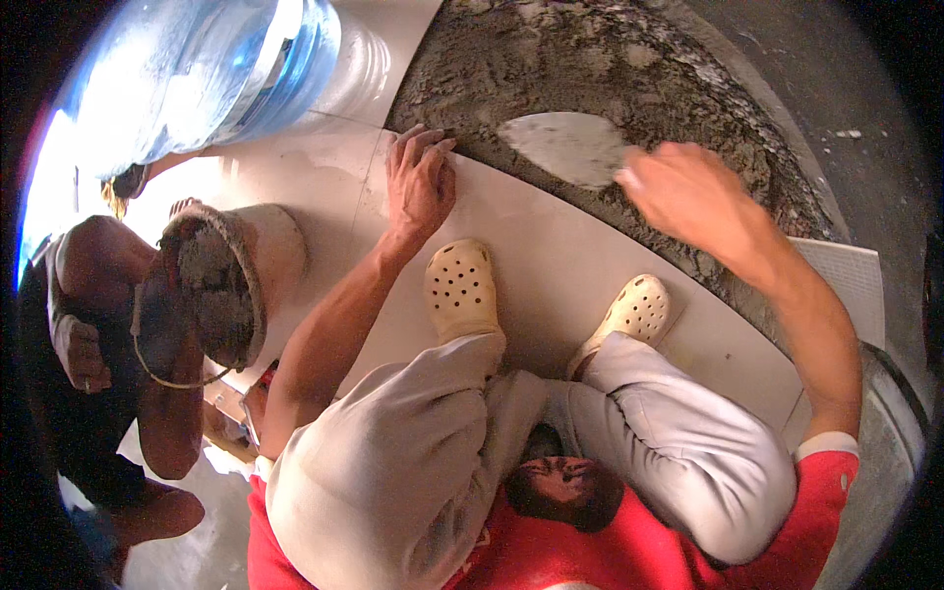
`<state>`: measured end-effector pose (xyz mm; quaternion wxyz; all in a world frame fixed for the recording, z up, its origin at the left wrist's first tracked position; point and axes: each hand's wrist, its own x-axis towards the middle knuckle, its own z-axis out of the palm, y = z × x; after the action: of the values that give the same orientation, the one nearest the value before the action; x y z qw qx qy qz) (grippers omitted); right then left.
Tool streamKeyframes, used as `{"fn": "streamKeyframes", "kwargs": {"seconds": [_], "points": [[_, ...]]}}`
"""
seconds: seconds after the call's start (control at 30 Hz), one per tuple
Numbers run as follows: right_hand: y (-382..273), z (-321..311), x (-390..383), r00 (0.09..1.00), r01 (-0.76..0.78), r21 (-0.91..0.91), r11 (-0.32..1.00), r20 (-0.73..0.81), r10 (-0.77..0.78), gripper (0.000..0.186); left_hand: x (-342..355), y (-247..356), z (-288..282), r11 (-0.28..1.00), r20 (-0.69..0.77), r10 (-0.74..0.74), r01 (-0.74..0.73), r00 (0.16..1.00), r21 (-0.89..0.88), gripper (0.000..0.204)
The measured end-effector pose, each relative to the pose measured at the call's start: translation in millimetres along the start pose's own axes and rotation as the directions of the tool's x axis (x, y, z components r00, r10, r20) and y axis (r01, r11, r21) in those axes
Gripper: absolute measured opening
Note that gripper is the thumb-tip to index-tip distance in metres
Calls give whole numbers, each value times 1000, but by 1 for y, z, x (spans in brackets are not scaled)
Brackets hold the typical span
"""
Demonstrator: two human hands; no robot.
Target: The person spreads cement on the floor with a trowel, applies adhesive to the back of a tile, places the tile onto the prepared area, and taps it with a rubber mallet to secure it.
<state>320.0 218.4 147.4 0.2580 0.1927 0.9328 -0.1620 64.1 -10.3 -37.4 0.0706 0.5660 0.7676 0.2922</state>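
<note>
My right hand (686, 195) is closed round the handle end of a trowel (567, 147). Its broad pale blade, smeared with grey, lies over the wet mortar bed (551, 54), just beyond the tile edge. My left hand (421, 187) rests on the pale floor tiles (339, 182) at the border with the mortar. Its fingers are loosely bent and somewhat apart, holding nothing. The trowel's handle is mostly hidden by my right fist.
At the left, another person (84, 334) crouches by a tilted bucket (275, 241) with mortar inside. A large clear-blue water bottle (211, 74) lies at the upper left. A loose tile (851, 285) sits right of my right forearm. My feet in yellow clogs (462, 285) stand on the tiles.
</note>
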Motion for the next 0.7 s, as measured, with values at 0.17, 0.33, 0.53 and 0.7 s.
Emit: {"fn": "streamKeyframes", "kwargs": {"seconds": [0.17,0.33,0.53,0.7], "points": [[13,13,0,997,-27,-7,1000,71,27,33,6,3,2,998,-15,55,-54,998,32,36],[29,-8,-32,986,-162,-109,981,33,166,35,6,1,-8,999,-18,-15,14,1000,-40,36],[50,12,-7,998,-56,28,998,-35,56,28,20,15,-1,997,42,80,-80,996,-18,34],[80,26,-66,958,-259,-37,965,122,261,29,18,4,-15,999,-21,49,-49,999,-20,32]]}}
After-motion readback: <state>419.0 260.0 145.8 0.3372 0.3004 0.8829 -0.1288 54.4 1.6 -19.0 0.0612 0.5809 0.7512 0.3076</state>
